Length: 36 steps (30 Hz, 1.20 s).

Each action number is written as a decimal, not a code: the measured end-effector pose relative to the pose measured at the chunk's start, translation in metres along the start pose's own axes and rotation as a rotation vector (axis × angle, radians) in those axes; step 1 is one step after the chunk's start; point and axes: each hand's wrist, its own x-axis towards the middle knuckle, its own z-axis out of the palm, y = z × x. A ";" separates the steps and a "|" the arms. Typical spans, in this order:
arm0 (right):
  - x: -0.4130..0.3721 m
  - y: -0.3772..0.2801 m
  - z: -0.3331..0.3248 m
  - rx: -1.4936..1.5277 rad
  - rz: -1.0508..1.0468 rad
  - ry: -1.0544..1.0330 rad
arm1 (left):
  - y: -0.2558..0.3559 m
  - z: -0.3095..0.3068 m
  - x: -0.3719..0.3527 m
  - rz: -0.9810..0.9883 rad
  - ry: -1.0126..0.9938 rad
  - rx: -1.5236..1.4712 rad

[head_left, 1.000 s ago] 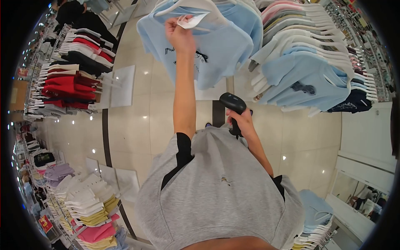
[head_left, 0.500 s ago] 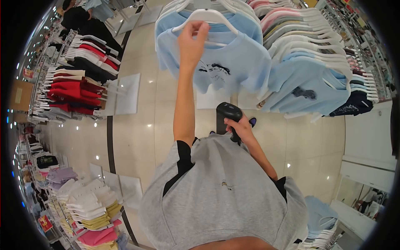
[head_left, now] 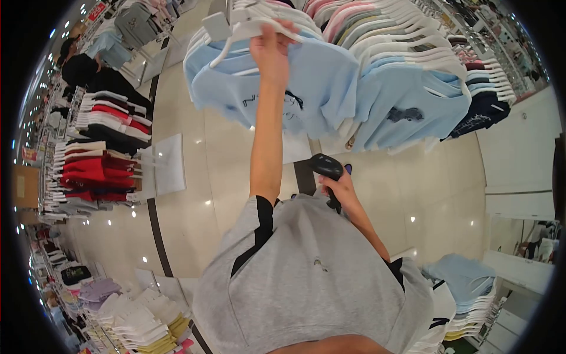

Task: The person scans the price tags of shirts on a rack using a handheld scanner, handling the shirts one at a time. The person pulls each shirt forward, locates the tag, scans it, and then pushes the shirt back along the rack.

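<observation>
White plastic hanger (head_left: pixel 236 41): clasped at its top by the left hand (head_left: pixel 272 50), fingers closed round it, arm raised. Light-blue T-shirt (head_left: pixel 321 76) hangs from it at the front edge of a packed rail of shirts (head_left: pixel 413 65). Right hand (head_left: pixel 341 190): low by the waist, wrapped around the grip of a black scanner (head_left: pixel 325 166). Glossy tiled floor (head_left: pixel 188 200): open aisle beneath, bounded left by a rack of red and black tops (head_left: pixel 100 153).

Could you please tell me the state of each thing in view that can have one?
left hand: raised, closed on white hanger
right hand: closed around scanner
scanner: held low by the waist
white hanger: gripped, carrying light blue T-shirt
light blue T-shirt: hanging, unfolded
blue shirts at lower right: folded, stacked
</observation>
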 end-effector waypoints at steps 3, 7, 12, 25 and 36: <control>0.004 0.002 -0.007 -0.005 0.008 0.025 | -0.012 0.035 -0.028 -0.105 -0.417 0.292; 0.003 -0.001 -0.012 -0.144 0.000 0.042 | -0.082 0.074 -0.102 -0.425 -0.693 0.545; -0.004 0.005 -0.022 -0.224 -0.030 0.005 | -0.183 0.106 -0.169 -0.647 -0.882 0.529; -0.007 -0.022 -0.059 -0.205 -0.031 0.262 | -0.241 0.255 -0.129 -0.434 -0.611 0.254; 0.010 -0.008 -0.056 -0.250 -0.041 0.163 | -0.250 0.215 -0.140 -0.570 -0.428 0.122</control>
